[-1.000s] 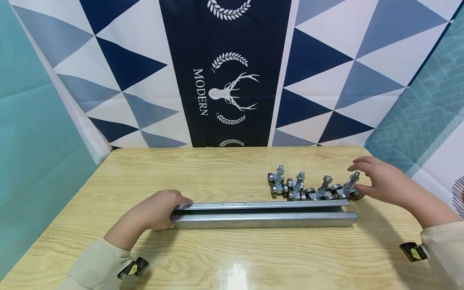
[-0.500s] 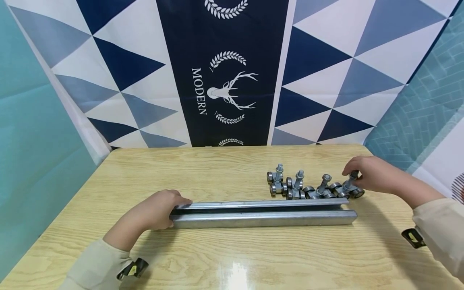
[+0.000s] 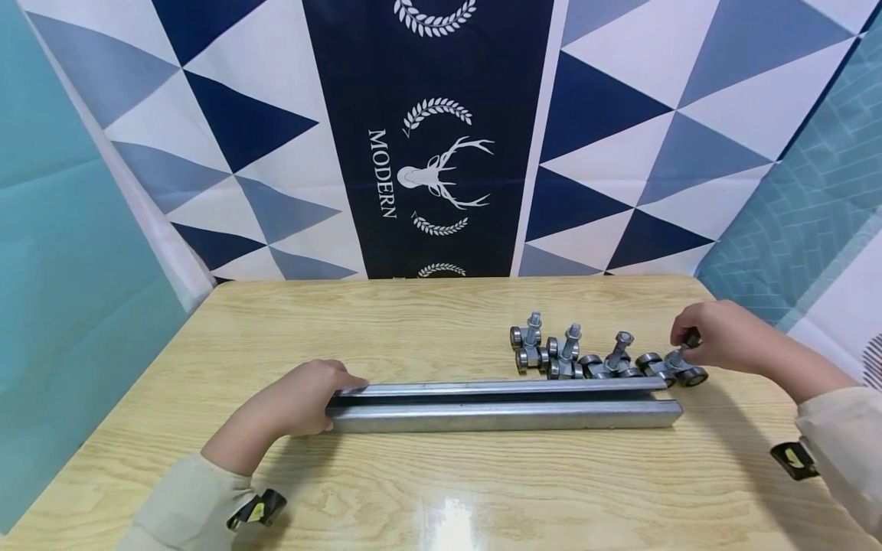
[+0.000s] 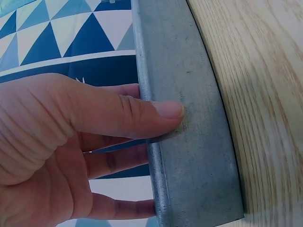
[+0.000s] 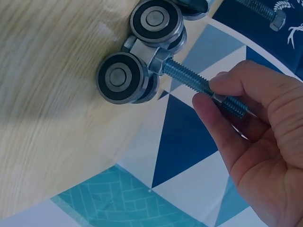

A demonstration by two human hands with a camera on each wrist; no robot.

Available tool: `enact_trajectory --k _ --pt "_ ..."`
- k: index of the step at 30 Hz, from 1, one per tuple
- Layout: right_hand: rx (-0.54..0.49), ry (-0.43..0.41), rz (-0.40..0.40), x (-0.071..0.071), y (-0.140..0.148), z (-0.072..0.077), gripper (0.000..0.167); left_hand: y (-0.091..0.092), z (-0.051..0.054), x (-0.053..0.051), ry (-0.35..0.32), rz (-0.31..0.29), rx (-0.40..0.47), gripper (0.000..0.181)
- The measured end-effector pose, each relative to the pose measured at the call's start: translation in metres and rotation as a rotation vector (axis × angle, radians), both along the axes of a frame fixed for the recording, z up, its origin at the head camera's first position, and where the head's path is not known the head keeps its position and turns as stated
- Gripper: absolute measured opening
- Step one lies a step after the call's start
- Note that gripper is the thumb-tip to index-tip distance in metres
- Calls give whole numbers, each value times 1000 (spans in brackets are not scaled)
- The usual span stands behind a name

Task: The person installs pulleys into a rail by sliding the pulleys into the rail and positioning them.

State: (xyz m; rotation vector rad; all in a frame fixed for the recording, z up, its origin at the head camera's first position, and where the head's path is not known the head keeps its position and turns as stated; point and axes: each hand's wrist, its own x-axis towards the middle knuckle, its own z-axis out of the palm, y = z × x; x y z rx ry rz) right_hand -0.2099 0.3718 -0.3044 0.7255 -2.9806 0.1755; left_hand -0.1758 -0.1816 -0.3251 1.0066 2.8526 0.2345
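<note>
A metal channel rail (image 3: pixel 503 418), slotted along its top, lies lengthwise across the table. At its left end my left hand (image 3: pixel 303 398) grips it, with the thumb on the near side wall in the left wrist view and the fingers over the far side. My right hand (image 3: pixel 723 337) pinches the threaded bolt of a roller trolley (image 5: pixel 120 78) between thumb and fingers. That trolley has several wheels, which appear to be on or close to the tabletop. More roller trolleys (image 3: pixel 613 363) stand in a row to its left, behind the rail, bolts pointing up.
The wooden table (image 3: pixel 413 490) runs back to a patterned cloth (image 3: pixel 441 153) with triangles and a deer head. Teal sheeting (image 3: pixel 83 229) hangs at the left side. The trolleys stand close behind the rail's right half.
My right hand has come onto the rightmost trolley's bolt and taken hold of it. That trolley has shifted slightly right. The left hand has stayed on the rail.
</note>
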Motion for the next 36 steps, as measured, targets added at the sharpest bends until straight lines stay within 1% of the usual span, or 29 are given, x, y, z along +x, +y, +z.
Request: enact_trajectory --k 3,6,15,21,24,29,34,36 --pt "0 -28 -19 5 4 1 17 0 0 0 0 0 -1 63" --pt "-4 -31 -37 12 6 0 19 0 -1 0 -4 7 -2 63" --pt "-10 -44 -44 29 13 -3 22 -1 -4 0 7 -6 8 63" --pt "-34 -19 -15 38 15 -5 25 -1 -3 0 7 3 7 63" --pt "-55 16 18 41 15 -7 29 -1 -4 0 3 7 9 64" --pt "-70 86 66 43 13 -9 33 -1 -5 0 -7 20 1 64" --pt "-67 102 79 44 11 -7 34 -1 -5 0 -11 36 2 64" --pt "-65 108 85 44 11 -7 34 -1 -5 0 -10 33 5 64"
